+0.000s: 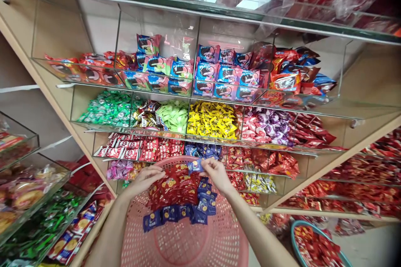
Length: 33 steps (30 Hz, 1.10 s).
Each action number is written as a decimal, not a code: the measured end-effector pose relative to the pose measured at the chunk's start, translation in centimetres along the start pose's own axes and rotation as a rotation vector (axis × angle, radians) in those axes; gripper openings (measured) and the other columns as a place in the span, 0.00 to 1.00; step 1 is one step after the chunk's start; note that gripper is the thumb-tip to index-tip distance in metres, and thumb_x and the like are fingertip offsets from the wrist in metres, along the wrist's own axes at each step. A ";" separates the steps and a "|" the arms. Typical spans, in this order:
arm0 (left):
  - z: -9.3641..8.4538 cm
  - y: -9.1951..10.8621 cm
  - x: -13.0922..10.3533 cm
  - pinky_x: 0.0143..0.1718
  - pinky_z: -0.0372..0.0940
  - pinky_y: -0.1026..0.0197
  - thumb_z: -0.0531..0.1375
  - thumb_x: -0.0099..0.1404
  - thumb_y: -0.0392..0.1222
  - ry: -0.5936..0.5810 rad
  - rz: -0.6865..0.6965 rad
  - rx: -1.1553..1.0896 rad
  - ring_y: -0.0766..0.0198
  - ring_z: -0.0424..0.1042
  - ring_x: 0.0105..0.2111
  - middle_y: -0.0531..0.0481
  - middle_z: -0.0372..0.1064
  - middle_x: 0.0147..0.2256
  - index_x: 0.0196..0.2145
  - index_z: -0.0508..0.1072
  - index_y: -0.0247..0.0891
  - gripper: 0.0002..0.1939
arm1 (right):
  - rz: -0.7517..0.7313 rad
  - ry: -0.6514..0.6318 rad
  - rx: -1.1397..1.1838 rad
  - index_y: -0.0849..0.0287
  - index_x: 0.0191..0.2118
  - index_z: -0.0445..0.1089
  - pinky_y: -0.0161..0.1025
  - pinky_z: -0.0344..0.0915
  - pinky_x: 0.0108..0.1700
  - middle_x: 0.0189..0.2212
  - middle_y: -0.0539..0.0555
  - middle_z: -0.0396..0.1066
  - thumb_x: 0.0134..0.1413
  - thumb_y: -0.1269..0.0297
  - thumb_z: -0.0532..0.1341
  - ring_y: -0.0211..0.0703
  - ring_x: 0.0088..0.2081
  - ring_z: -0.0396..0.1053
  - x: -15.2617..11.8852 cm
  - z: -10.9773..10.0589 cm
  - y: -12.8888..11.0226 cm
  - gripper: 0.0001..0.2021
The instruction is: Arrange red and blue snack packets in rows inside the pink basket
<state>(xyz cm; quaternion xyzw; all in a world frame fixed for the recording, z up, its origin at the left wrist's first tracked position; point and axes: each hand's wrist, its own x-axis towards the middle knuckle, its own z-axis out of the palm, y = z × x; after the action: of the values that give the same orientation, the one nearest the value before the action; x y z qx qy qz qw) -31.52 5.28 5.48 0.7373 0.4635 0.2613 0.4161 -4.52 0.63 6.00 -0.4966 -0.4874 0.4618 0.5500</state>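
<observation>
A pink plastic basket [225,233] full of small holes stands in front of me. Red candy packets [175,190] with orange fruit prints lie in it in rows. Along their near and right sides run dark blue packets [171,213]. Between the fingertips and thumb of my right hand [217,176] is a small blue packet [194,167], held over the basket's far side. My left hand [144,181] reaches over the left part of the basket, fingers loosely stretched beside the red packets; nothing shows in its grip.
Glass-fronted shelves of wrapped sweets rise behind the basket, with yellow packets [213,121], green packets [108,108] and blue-pink cookie packs [206,71]. A blue-rimmed basket [294,238] of red packets stands on the floor at right. More glass bins [34,142] line the left.
</observation>
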 end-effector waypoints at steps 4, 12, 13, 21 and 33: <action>-0.2 0.0 -0.5 0.52 0.55 0.58 0.56 0.54 0.55 -0.033 0.000 -0.039 0.60 0.63 0.48 0.48 0.66 0.47 0.33 0.76 0.41 0.17 | 0.126 -0.088 0.238 0.61 0.25 0.67 0.37 0.68 0.33 0.24 0.47 0.65 0.37 0.51 0.64 0.34 0.27 0.64 -0.6 5.1 2.0 0.16; -0.8 -0.6 -0.7 0.53 0.53 0.56 0.60 0.51 0.52 -0.099 0.044 -0.036 0.57 0.60 0.51 0.48 0.63 0.48 0.25 0.76 0.40 0.13 | 0.231 -0.131 0.373 0.60 0.24 0.64 0.39 0.67 0.39 0.24 0.46 0.64 0.33 0.52 0.67 0.34 0.29 0.64 -1.6 8.4 3.7 0.17; -0.8 -0.7 -0.7 0.53 0.53 0.56 0.61 0.51 0.52 -0.101 0.046 -0.049 0.57 0.60 0.50 0.47 0.62 0.48 0.25 0.76 0.40 0.13 | 0.225 -0.140 0.377 0.60 0.24 0.64 0.38 0.67 0.39 0.24 0.46 0.64 0.33 0.52 0.67 0.34 0.29 0.64 -1.8 8.5 3.8 0.18; -0.8 -0.1 -1.0 0.50 0.55 0.58 0.59 0.54 0.49 -0.127 0.051 -0.183 0.60 0.61 0.49 0.48 0.62 0.49 0.27 0.75 0.39 0.11 | 0.212 -0.132 0.399 0.60 0.24 0.64 0.37 0.67 0.39 0.23 0.45 0.64 0.34 0.54 0.67 0.32 0.28 0.65 -2.2 8.3 3.6 0.17; -0.9 0.2 -1.0 0.52 0.52 0.58 0.58 0.56 0.49 -0.093 0.096 -0.100 0.61 0.61 0.49 0.47 0.62 0.47 0.26 0.72 0.38 0.12 | 0.315 -0.339 0.219 0.63 0.29 0.68 0.34 0.64 0.29 0.21 0.49 0.70 0.33 0.49 0.66 0.38 0.25 0.70 -3.2 8.3 4.3 0.21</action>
<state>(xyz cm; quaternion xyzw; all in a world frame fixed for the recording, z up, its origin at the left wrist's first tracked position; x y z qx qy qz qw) -32.50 4.65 6.13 0.7484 0.3941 0.2692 0.4606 -13.17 -1.46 1.76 -0.4193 -0.4365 0.6683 0.4324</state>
